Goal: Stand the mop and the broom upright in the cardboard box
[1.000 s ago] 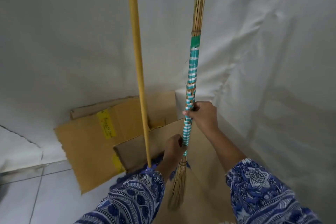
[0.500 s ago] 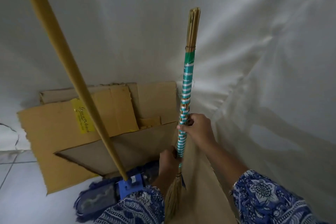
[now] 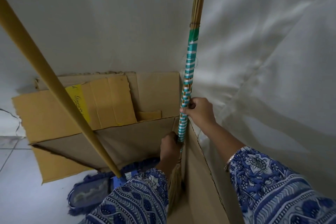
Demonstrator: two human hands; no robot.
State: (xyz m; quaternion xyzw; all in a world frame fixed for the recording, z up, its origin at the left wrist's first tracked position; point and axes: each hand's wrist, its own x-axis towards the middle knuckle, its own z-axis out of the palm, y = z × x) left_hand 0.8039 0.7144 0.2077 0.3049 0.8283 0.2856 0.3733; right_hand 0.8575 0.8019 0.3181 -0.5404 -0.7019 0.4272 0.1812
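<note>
two hands held the stick broom with teal and white woven handle (image 3: pixel 189 85) upright at the far right corner of the brown cardboard box (image 3: pixel 203 178), bristles down inside. the right hand (image 3: pixel 199 110) was closed on the handle above, the left hand (image 3: pixel 170 148) closed on it lower, near the bristles. the blue flat mop with yellow pole (image 3: pixel 60 94) leaned left, its head low at the near left. this looked like the broom step; next, i think, release it gently against the corner.

Matt corrugated cardboard box (image 3: pixel 127 138); straw-bristled broom (image 3: pixel 189 82).
</note>
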